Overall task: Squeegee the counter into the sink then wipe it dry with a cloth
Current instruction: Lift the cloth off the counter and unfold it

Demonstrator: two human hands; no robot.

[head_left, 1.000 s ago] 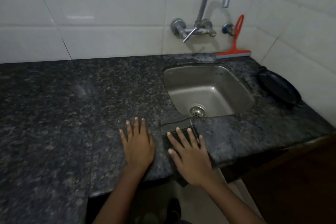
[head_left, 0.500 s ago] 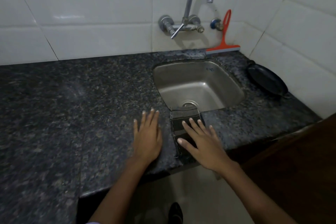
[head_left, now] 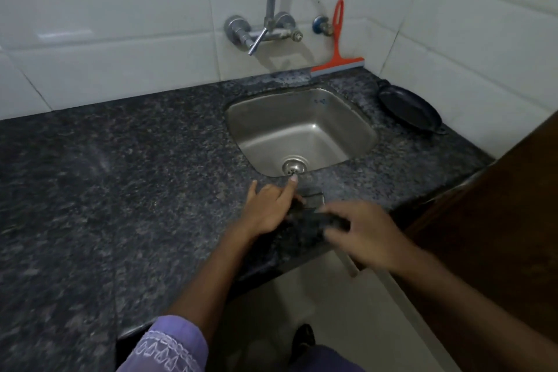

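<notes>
A dark cloth (head_left: 311, 216) lies bunched on the black granite counter (head_left: 120, 166) just in front of the steel sink (head_left: 302, 130). My left hand (head_left: 268, 208) grips the cloth's left side, one finger pointing toward the sink rim. My right hand (head_left: 362, 232), blurred, pinches the cloth's right end near the counter's front edge. The orange squeegee (head_left: 336, 48) leans upright against the white wall tiles behind the sink, its blade on the counter.
A wall tap (head_left: 277, 9) arches over the sink. A black flat pan (head_left: 410, 112) rests against the right wall. A brown wooden panel (head_left: 498, 220) stands at the right. The floor shows below the counter's front edge.
Both hands lay flat before, the right one pressing the cloth. Now they have closed on the cloth and gathered it into a bunch; the view has tilted down and closer.
</notes>
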